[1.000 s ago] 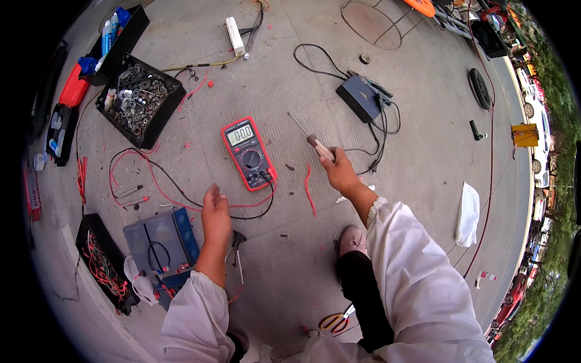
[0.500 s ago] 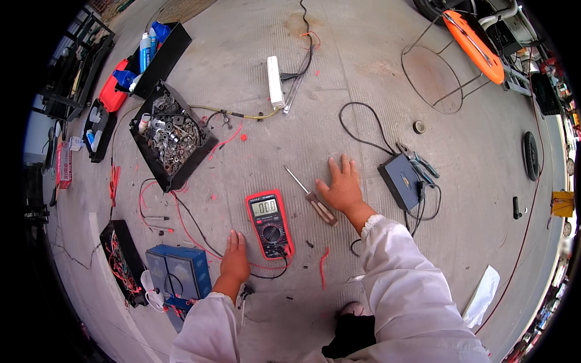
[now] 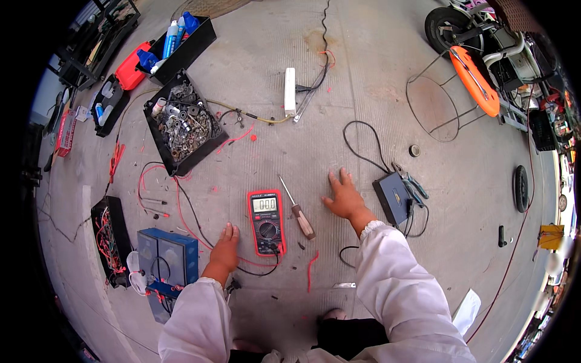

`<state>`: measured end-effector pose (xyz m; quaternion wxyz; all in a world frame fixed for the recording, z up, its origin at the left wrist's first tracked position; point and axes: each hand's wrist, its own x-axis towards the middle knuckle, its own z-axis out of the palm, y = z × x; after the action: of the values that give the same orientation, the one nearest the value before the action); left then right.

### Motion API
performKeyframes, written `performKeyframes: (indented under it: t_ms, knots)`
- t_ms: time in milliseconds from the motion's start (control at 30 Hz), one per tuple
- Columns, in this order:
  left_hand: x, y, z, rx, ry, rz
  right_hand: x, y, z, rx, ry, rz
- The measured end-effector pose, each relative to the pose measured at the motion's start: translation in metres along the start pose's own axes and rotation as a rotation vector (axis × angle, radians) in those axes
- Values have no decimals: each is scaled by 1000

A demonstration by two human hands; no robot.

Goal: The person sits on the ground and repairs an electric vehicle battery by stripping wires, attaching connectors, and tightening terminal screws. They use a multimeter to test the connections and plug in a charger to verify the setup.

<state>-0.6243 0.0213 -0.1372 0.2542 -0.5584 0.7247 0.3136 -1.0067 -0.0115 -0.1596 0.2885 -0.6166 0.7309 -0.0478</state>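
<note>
Red-cased, the multimeter lay flat on the concrete floor between the person's two hands, its screen lit and its dial toward the knees. A second before, the right hand had been closed on the screwdriver; by this moment the tool lay free on the floor just right of the meter, handle toward the person, blade pointing away. The right hand had let go and moved off to the right, its grip fully open, fingers spread, palm down on the concrete and holding nothing. The left hand had shifted too, from beside the blue battery pack to the meter's lower left corner, fingers loosely bent, resting on the floor with no hold on anything; whether it touched the case could not be told. With the driver set down, the hand tool appeared to be finished with for now, and attention had likely turned to the meter. Red and black leads trailed left from it. Farther out lay a black box with pliers, a tray of bolts and a white power strip.
</note>
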Motion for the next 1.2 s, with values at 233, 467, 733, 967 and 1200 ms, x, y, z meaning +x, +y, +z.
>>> performKeyframes:
  t_ms: [233, 467, 733, 967, 1200]
  knots:
    - [18, -14, 33, -47, 96, 52, -135, 18, -89, -89, 136, -28]
    - [10, -15, 30, -134, 147, 74, -110, 5, -196, -380, 22, 154]
    - [-3, -17, 39, -127, 152, -43, 142, -39, -123, -199, 225, -168]
    - [-8, -10, 27, -177, 174, -38, 292, -60, -83, -241, 362, -275]
    - [-7, -7, 19, -130, 107, -83, 336, -61, -74, -321, 206, -204]
